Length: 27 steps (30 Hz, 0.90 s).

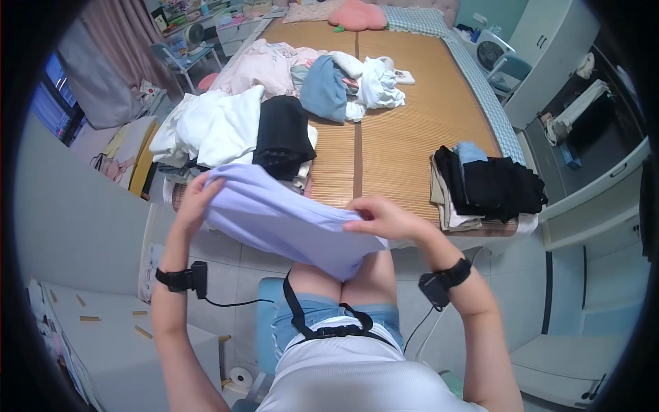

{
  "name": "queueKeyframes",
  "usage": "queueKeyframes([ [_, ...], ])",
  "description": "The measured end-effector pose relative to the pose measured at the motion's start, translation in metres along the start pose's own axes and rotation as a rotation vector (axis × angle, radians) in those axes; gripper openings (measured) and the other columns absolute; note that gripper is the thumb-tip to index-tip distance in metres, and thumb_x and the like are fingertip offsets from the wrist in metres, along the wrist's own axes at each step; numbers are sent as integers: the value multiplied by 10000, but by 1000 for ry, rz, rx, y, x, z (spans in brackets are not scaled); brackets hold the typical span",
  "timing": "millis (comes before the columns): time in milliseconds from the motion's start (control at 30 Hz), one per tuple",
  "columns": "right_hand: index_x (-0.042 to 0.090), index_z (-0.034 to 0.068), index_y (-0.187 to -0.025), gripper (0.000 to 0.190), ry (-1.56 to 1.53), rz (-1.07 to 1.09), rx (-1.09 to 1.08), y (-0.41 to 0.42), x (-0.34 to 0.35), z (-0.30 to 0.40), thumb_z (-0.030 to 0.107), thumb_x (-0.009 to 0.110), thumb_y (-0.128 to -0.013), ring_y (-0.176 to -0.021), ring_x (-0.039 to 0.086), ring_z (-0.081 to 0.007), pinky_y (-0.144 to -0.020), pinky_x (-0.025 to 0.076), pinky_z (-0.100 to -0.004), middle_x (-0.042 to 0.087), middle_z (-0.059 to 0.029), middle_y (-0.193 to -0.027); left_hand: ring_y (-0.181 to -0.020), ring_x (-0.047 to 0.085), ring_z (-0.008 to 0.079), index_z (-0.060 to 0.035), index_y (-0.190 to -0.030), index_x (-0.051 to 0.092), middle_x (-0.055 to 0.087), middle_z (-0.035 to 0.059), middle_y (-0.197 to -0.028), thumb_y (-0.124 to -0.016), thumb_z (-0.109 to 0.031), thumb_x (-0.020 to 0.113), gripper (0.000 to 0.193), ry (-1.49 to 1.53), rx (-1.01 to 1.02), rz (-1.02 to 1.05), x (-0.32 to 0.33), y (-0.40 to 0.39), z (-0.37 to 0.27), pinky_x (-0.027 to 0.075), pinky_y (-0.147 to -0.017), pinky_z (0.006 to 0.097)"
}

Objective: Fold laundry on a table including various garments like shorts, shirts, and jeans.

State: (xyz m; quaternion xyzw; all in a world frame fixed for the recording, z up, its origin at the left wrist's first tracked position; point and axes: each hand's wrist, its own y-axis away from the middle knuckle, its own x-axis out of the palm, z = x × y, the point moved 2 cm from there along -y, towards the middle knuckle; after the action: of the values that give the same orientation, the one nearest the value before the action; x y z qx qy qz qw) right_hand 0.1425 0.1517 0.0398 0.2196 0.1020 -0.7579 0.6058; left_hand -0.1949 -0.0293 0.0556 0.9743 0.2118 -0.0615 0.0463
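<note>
A lavender cloth garment (288,221) is stretched out between my two hands, above my lap and the near edge of the bed. My left hand (198,198) grips its upper left corner. At its right end, my right hand (378,219) pinches the edge between thumb and fingers. Just beyond the garment lie a pile of white clothes (216,126) and a folded black garment (283,134). Farther back is a loose heap with a blue garment (324,90), a white garment (381,85) and pale pink fabric (257,69).
A stack of folded dark clothes (494,188) sits at the bed's near right corner, on the bamboo mat (412,139). A white cabinet (180,355) stands at lower left, and an open wardrobe (592,129) at right. Cables run from the bands on both my forearms.
</note>
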Motion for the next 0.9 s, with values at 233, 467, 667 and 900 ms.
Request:
queueKeyframes([
  [233, 532, 25, -1043, 194, -108, 44, -149, -51, 19, 68, 199, 569, -966, -633, 607, -108, -574, 469, -276, 582, -55, -727, -898, 582, 60, -39, -1176, 623, 644, -5, -1008, -922, -209, 625, 305, -256, 57, -252, -88, 66, -88, 463, -810, 225],
  [467, 508, 4, -942, 151, -186, -317, -458, -61, -30, 141, 147, 557, -941, -542, 613, -140, -511, 454, -298, 576, -115, -681, -940, 584, 74, -56, -1229, 591, 632, 7, -1052, -918, -332, 641, 419, -703, 364, -262, -137, 76, -253, 471, -845, 227],
  [667, 591, 24, -980, 186, -186, -696, -628, -30, -136, 187, 206, 587, -947, -650, 532, -57, -587, 452, -217, 582, 1, -771, -994, 596, 88, -94, -1313, 558, 632, 29, -1129, -932, -373, 611, 476, -682, 480, -295, -48, -12, -316, 478, -870, 227],
  [900, 624, 54, -987, 236, 158, -604, -474, 7, -164, 177, 284, 632, -933, -689, 490, -26, -638, 422, -190, 554, 51, -776, -820, 631, 72, -89, -1277, 576, 659, 25, -1023, -928, -224, 597, 375, -407, 475, -161, 29, -74, -246, 537, -672, 207],
])
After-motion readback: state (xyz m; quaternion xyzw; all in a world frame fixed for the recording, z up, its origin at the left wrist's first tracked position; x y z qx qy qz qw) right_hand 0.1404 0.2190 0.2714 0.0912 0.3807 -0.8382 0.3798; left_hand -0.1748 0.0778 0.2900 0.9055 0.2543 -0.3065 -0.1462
